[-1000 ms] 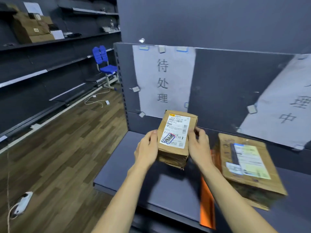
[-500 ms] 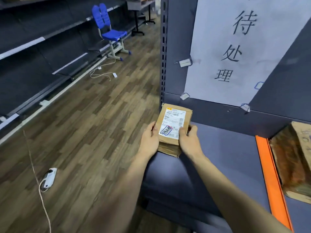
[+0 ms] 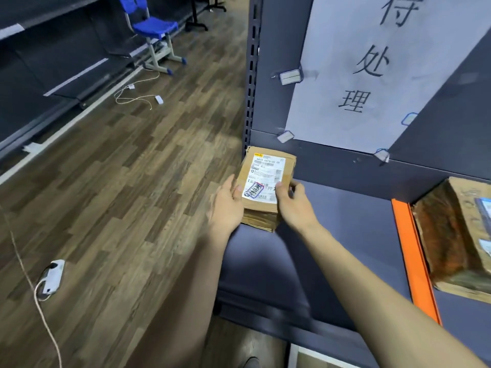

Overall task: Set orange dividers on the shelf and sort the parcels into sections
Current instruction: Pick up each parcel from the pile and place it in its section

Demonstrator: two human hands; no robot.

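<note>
Holding a small brown cardboard parcel with a white shipping label (image 3: 267,185) between them, both hands sit at about 12 o'clock from the viewer. The left hand (image 3: 228,205) presses its fingers against the parcel's left side, thumb up near the label; the right hand (image 3: 292,205) curls its fingers round the right edge, thumb on top. The parcel appears to rest on, or just above, the dark grey metal shelf (image 3: 332,235), in its far left corner; whether its base is fully down I cannot tell.

At 3 o'clock a flat orange divider strip (image 3: 411,261) lies on the shelf front to back, and just beyond it sits a larger brown cardboard parcel (image 3: 451,235), in the next section. Farther off, at 1 o'clock, a white paper sign with black handwritten characters (image 3: 358,75) is pinned to the back panel above the small parcel.

The step in hand looks like placing this parcel in the left section. Next would be seating it flat against the back corner, letting both hands go, then fetching another parcel.
</note>
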